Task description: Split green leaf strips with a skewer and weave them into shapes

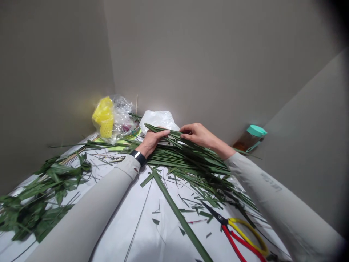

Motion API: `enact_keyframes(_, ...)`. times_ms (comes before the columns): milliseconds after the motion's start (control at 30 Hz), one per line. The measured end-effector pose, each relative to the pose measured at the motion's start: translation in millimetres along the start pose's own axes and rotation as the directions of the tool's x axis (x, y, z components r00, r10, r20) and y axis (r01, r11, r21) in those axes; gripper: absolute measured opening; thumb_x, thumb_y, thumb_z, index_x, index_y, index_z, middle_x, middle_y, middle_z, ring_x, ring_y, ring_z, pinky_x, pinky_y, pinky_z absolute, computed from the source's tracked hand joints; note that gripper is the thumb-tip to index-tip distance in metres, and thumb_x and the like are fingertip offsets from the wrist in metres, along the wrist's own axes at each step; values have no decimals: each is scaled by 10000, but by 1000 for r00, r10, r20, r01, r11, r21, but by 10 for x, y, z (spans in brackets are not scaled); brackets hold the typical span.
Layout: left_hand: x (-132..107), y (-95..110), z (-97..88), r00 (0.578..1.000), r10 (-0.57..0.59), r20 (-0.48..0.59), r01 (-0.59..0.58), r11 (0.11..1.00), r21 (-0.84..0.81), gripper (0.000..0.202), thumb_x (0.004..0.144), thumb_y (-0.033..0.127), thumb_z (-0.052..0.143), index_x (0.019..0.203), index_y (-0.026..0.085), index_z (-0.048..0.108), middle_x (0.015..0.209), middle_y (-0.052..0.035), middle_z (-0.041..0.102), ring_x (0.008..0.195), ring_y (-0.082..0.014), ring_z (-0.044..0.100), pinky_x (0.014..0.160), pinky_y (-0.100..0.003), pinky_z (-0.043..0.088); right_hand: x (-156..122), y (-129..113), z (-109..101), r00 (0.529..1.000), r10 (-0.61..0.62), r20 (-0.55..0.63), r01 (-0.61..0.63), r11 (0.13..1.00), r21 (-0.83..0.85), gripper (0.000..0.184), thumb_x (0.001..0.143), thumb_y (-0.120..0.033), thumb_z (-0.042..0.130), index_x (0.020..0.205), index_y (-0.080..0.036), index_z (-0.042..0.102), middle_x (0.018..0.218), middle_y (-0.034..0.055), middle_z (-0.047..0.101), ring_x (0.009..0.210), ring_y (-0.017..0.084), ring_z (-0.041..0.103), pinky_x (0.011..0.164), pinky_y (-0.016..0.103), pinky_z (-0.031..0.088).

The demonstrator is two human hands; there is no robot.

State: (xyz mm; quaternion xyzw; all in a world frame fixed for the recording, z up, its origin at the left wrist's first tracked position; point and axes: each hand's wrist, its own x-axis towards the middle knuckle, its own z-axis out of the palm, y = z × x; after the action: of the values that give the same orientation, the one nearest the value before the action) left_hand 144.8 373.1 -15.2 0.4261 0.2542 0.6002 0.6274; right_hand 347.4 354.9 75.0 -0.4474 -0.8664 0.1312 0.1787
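Observation:
A bundle of long, narrow green palm-like leaf strips (188,158) lies across the white-covered table. My left hand (152,142), with a black wristband just behind it, grips the bundle's near end from the left. My right hand (196,134) rests over the same strips a short way to the right, fingers curled around them. A single long strip (177,214) runs from below the bundle toward the bottom of the view. Red-and-yellow-handled scissors (231,229) lie open below my right forearm, out of reach of neither hand's fingers.
A heap of leafy green cuttings (35,203) lies at the left, with small scraps scattered across the white table cover (117,229). Against the far corner sit a clear bag holding yellow material (114,118) and a white plastic bag (158,120). A teal-lidded bottle (249,140) stands at right.

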Motion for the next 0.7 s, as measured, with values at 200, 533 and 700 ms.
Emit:
enact_keyframes(200,11,24,-13,1000,-16,-22,17,1000,14,333,514,288,936,665,157,669,661,11,663,639,-142,612,669,-300,495,-294,245,-333,996,89,-17,-89,996,-6,202,813,-330,623,811,-168,745,645,-2,630,598,138,495,594,273,332)
enact_keyframes(533,22,-14,-94,999,-31,-23,31,999,-13,352,544,294,940,761,158,698,766,-8,719,728,-169,666,768,-340,543,-508,416,-277,975,186,-118,-157,962,222,338,841,-476,633,851,-161,755,635,0,607,573,118,497,551,257,368)
enact_keyframes(700,31,-27,-127,999,-38,-1,38,999,-15,357,556,271,936,796,148,701,807,-16,735,765,-176,682,795,-348,553,-494,421,-271,962,198,-186,-146,954,262,356,786,-492,689,875,-156,768,731,28,687,639,134,568,598,259,433)
